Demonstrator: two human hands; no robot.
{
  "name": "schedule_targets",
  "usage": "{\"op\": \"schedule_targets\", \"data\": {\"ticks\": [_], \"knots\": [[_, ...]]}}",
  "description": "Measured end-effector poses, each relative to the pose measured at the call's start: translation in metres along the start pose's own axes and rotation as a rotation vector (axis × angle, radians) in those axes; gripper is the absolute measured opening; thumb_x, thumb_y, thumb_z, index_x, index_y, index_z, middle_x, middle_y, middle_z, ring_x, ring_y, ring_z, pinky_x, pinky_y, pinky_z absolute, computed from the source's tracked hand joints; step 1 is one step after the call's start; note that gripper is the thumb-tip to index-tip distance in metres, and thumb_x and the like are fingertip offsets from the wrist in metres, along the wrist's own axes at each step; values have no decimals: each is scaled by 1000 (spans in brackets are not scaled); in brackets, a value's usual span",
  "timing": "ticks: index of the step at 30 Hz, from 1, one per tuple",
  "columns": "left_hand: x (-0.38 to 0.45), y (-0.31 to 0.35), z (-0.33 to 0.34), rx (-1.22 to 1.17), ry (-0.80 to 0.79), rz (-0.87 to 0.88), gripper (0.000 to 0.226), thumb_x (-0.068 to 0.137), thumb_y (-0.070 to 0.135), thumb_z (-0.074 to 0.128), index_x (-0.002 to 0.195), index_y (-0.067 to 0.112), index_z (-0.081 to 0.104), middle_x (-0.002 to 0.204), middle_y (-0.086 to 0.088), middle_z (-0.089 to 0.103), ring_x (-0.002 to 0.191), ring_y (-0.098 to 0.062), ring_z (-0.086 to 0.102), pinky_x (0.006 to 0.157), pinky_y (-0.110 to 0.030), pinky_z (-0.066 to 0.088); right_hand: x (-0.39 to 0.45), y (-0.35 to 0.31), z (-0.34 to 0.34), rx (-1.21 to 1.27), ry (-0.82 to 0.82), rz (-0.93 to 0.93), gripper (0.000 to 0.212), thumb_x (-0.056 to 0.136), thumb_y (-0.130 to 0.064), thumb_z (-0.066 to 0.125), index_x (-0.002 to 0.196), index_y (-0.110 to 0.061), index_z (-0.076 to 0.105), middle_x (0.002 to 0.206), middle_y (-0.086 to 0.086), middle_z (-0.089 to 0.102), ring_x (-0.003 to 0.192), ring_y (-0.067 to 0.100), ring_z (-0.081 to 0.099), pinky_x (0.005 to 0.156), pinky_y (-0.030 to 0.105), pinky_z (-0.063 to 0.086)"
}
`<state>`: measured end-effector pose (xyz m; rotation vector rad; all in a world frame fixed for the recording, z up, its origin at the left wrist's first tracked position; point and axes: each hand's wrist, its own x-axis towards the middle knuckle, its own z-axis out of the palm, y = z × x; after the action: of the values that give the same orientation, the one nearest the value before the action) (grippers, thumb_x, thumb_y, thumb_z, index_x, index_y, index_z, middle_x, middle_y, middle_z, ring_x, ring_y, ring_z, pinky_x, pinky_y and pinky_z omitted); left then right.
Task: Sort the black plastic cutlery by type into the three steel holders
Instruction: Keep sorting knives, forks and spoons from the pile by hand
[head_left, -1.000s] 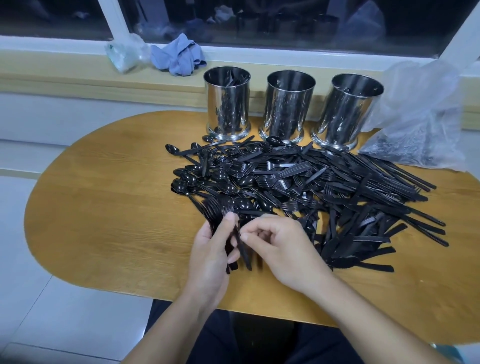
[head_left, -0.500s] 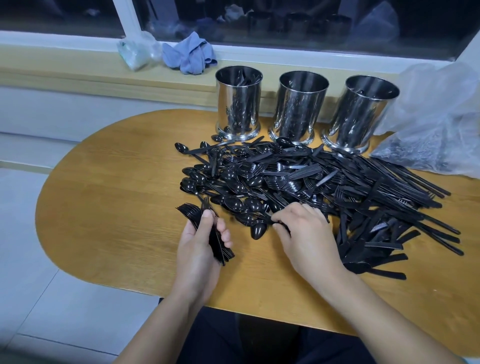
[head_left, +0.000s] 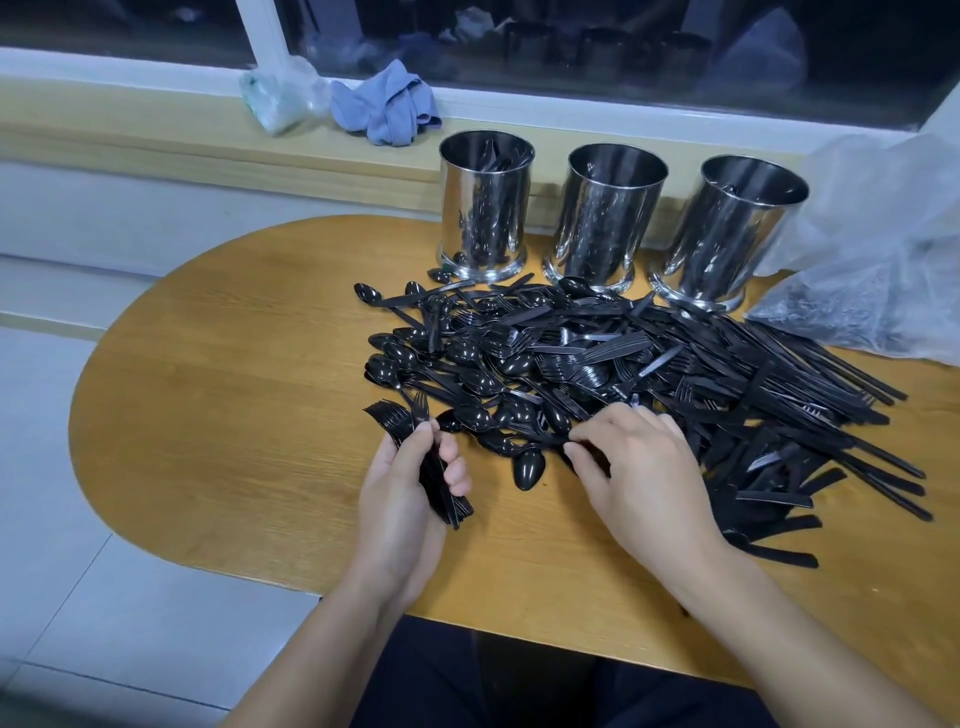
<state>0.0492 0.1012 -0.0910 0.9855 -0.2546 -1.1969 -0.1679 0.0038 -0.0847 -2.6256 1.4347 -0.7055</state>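
From the head view, my right hand (head_left: 639, 467) sits at the near edge of the cutlery pile (head_left: 623, 374) on the surface (head_left: 234, 364), fingers (head_left: 582, 434) curled down and pinching at a piece there; which piece I cannot tell. The handles under it run roughly left to right, so I judge a sideways draw toward my left hand (head_left: 410, 483) fits best. That hand grips a bundle of forks (head_left: 410, 436), tines pointing away from me and left, wrist low over the surface. The three steel holders (head_left: 608, 218) stand well beyond the pile.
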Motion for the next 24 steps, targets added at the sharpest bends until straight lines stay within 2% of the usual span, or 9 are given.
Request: {"op": "schedule_targets", "data": {"ticks": [3, 6, 8, 10, 14, 18, 24], "knots": [[6, 1, 4, 86, -32, 55, 18, 113, 21, 63, 101, 18, 51, 81, 0, 40, 68, -14, 34, 62, -32, 28, 11, -6, 3, 33, -15, 5, 16, 103, -35, 71, 113, -25, 80, 105, -11, 67, 100, 18, 63, 100, 42, 49], [13, 4, 9, 183, -38, 83, 36, 110, 33, 68, 87, 24, 42, 79, 0, 25, 67, -17, 23, 65, -38, 19, 29, -9, 8, 44, -11, 17, 19, 103, -32, 72, 118, -24, 78, 110, -9, 67, 105, 19, 63, 104, 43, 49], [17, 5, 8, 208, -25, 80, 44, 111, 43, 66, 82, 24, 39, 78, -2, 22, 65, -18, 22, 61, -37, 21, 42, -9, 10, 44, 4, 41, 23, 104, -28, 71, 125, -22, 75, 115, -6, 66, 109, 21, 63, 108, 45, 48], [20, 4, 7, 161, -23, 64, 42, 111, 49, 61, 84, 21, 45, 75, -1, 29, 62, -16, 30, 56, -31, 28, 55, -5, 10, 38, 20, 66, 27, 105, -23, 69, 131, -20, 72, 121, -3, 66, 113, 22, 62, 111, 46, 47], [21, 1, 7, 155, -62, 45, 36, 112, 49, 57, 103, 15, 53, 75, -1, 40, 62, -17, 40, 55, -28, 37, 76, 8, 11, -30, -27, 94, 34, 104, -19, 69, 137, -20, 70, 128, 0, 65, 118, 25, 60, 111, 45, 46], [20, -2, 6, 262, -87, 72, 36, 113, 48, 57, 103, 14, 54, 76, -2, 40, 63, -17, 39, 57, -30, 35, 80, 21, 15, -41, -79, 111, 38, 106, -22, 67, 144, -20, 66, 130, 1, 62, 121, 26, 60, 114, 47, 44], [20, -4, 4, 287, -97, 76, 35, 113, 48, 58, 103, 14, 55, 78, -3, 40, 66, -19, 38, 62, -36, 32, 83, 34, 11, 17, -59, 50, 42, 104, -3, 64, 145, -15, 67, 125, 2, 62, 111, 29, 62, 110, 50, 49]]}}
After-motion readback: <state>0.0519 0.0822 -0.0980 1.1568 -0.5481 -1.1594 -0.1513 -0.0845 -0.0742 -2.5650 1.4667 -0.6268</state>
